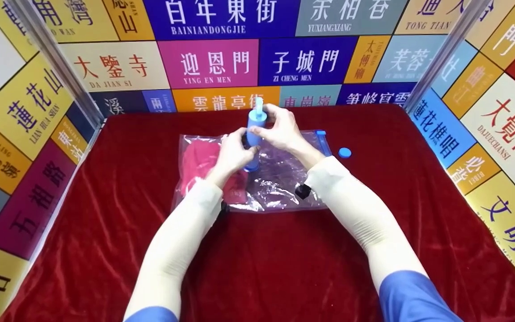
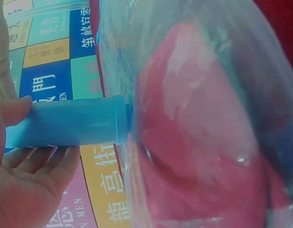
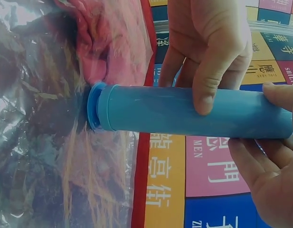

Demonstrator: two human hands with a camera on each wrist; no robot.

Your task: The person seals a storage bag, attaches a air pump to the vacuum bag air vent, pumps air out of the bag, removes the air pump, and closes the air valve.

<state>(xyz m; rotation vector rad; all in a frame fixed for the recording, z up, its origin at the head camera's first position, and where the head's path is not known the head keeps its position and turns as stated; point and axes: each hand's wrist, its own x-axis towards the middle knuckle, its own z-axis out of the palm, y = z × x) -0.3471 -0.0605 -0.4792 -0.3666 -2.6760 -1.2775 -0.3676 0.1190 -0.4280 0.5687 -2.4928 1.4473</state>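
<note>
A blue hand pump [image 1: 255,134] stands upright on the clear plastic storage bag [image 1: 284,188], its base at the blue valve [image 3: 92,107]. My left hand [image 1: 236,154] holds the pump's barrel low down, thumb on one side and fingers on the other. Higher up, my right hand [image 1: 282,127] grips the barrel near its top, close below the light blue handle [image 1: 259,105]. Folded pink-red cloth [image 1: 199,163] lies inside the bag's left part, seen through the film beside the pump in the left wrist view.
A round blue cap [image 1: 344,153] lies on the dark red velvet cloth [image 1: 275,259] to the right of the bag. Blue zip pieces [image 1: 321,133] show at the bag's right edge. Walls [image 1: 208,62] with coloured sign panels enclose the table at the back and sides.
</note>
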